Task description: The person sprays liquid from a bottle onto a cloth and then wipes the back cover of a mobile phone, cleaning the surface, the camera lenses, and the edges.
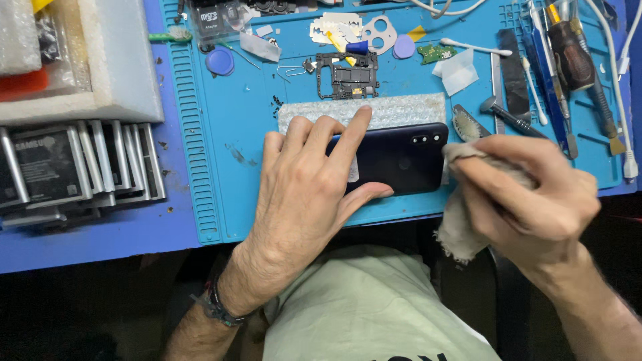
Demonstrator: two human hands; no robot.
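Wiping is the work in hand; the left hand (304, 194) is pressing down flat on a dark phone (401, 159), fingers spread apart across its back and the thumb hooking its near edge, while the right hand (528, 194) is closing tight around a bunched grey cloth (461, 227) at the phone's camera end; the phone is lying back-up on a strip of bubble wrap (401, 110) in the middle of a blue work mat (241, 120) on the tabletop. To do this well, I judge the holding hand should be keeping steady pressure so the phone is not sliding on the padding; the cloth should be moving in light strokes from the camera end, with a clean fold facing the surface; care is needed near the lenses and the mat's loose parts.

Beyond the phone a black inner frame (348, 75) is lying among small stickers and two round blue pieces (220, 61); a small green circuit board (436, 52) is sitting near a cotton swab (476, 47); screwdrivers (568, 47) and other hand tools are crowding the right side. At the left, a row of flat grey batteries (80, 167) with dark labels is standing on edge, below a white foam tray (120, 67); a small black card packet with white print (208, 19) is resting at the mat's top edge.
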